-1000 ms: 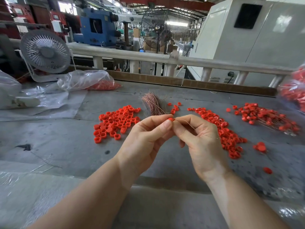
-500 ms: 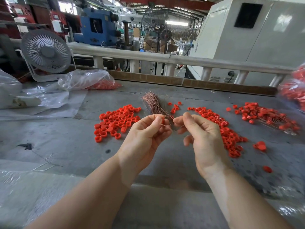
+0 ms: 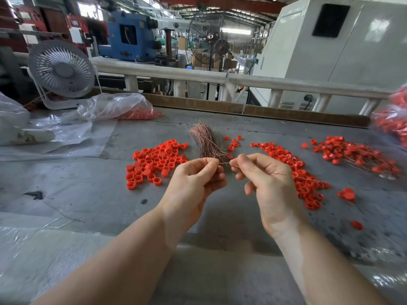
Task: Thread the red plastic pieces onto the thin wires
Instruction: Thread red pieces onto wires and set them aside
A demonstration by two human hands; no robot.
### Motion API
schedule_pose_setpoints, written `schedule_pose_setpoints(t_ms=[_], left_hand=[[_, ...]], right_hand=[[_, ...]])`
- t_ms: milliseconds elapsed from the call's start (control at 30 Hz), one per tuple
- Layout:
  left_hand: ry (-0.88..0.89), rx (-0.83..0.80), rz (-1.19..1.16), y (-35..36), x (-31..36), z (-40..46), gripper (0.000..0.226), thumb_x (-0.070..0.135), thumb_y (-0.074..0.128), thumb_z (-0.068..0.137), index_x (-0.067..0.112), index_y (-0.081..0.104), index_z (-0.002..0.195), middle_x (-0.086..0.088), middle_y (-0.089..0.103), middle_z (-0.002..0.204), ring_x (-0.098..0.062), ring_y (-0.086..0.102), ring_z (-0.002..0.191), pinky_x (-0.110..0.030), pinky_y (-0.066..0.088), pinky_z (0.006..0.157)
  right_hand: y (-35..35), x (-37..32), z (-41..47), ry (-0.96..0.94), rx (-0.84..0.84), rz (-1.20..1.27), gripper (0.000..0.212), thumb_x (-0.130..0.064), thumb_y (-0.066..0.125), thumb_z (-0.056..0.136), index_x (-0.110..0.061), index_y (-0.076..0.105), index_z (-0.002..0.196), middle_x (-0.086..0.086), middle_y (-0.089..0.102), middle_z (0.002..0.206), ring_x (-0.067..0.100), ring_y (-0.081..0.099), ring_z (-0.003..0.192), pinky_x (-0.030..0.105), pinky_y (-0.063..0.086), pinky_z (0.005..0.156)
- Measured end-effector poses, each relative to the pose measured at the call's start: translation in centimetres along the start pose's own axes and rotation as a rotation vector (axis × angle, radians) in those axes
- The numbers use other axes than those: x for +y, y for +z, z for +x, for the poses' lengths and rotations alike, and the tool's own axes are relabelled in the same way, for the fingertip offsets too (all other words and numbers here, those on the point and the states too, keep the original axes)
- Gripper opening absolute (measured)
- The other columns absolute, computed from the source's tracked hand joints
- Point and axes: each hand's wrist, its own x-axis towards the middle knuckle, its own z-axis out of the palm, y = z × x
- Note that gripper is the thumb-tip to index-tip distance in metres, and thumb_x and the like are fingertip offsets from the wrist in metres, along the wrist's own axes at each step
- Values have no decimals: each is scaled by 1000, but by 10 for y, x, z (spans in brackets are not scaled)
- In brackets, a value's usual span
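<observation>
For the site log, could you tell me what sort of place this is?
Most likely a factory floor: a blue machine and a big pedestal fan stand behind the workbench, where heaps of red plastic pieces lie.

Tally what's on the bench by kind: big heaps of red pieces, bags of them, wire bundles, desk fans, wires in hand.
Big heaps of red pieces: 3 (left, middle, right)
Bags of red pieces: 2 (left, right)
Wire bundle: 1
Desk fan: 1
Thin wire pinched between left hand and right hand: 1
Total: 8
</observation>
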Motion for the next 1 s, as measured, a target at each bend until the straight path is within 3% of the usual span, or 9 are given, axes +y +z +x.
schedule_pose_setpoints(t_ms=[200, 567, 733, 900, 1000], left_hand=[[-2, 5, -23, -2, 1, -1, 12, -4, 49, 91, 5, 55, 94, -3, 64, 57, -10, 61, 51, -22, 54, 54], [32, 21, 79, -6, -2, 1, 16, -7, 53, 88, 8, 51, 95, -5, 66, 58, -13, 63, 53, -24, 54, 52], [57, 131, 117, -11, -7, 6, 12, -2, 56, 88, 9, 51, 88, -3, 67, 60, -10, 61, 52, -22, 53, 53], [42, 121, 164, -13, -11, 7, 11, 0, 57, 88, 9, 52, 87, -4, 68, 62, -10, 61, 54, -22, 53, 53], [30, 120, 167, -14, -11, 8, 11, 0, 57, 88, 9, 52, 86, -3, 68, 61, -10, 61, 54, -22, 53, 53]], right_hand=[[0, 5, 2, -6, 0, -77, 19, -11, 64, 84, -17, 69, 67, -6, 63, 60, 2, 51, 58, 11, 36, 50], [-4, 13, 2, 17, 31, -250, 15, -6, 66, 83, -20, 68, 77, -14, 60, 60, -7, 50, 55, 6, 37, 50], [-8, 17, 6, 25, 78, -321, 20, -3, 63, 84, -21, 67, 77, -12, 61, 67, -7, 51, 57, 7, 37, 51], [-7, 21, 6, 21, 46, -435, 18, -5, 64, 83, -21, 68, 75, -9, 60, 62, -2, 49, 54, 10, 37, 51], [-5, 20, 4, 25, 11, -536, 18, -13, 67, 81, -23, 66, 66, -8, 63, 61, 5, 54, 58, 18, 42, 57]])
